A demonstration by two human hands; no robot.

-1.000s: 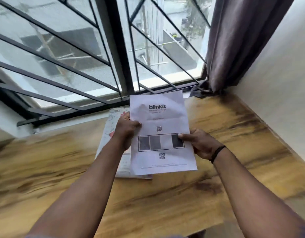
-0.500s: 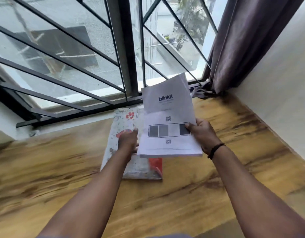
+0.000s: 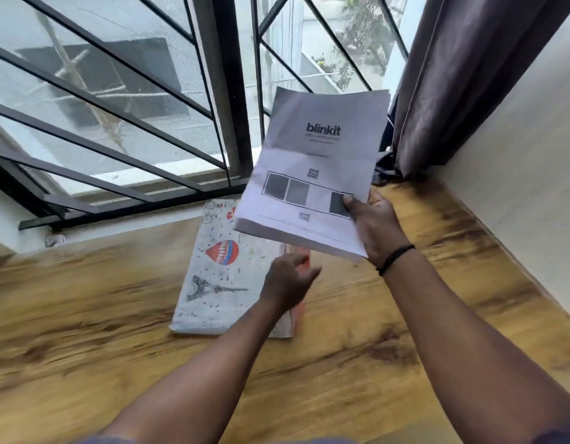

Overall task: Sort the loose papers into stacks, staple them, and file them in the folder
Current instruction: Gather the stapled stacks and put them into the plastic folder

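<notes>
Papers [image 3: 312,174] above closed folder [image 3: 222,274]

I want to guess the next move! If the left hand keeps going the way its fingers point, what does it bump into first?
Probably the folder: the left hand hovers open by its right edge, fingers aimed forward and right. The papers look higher up, though depth is unclear.

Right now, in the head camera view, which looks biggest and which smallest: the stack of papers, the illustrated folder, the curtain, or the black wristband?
1. Curtain, though cut off by the frame.
2. Stack of papers and illustrated folder: too close to rank. The papers are lifted nearer the camera and hide part of the folder.
3. Black wristband, clearly smallest.
</notes>
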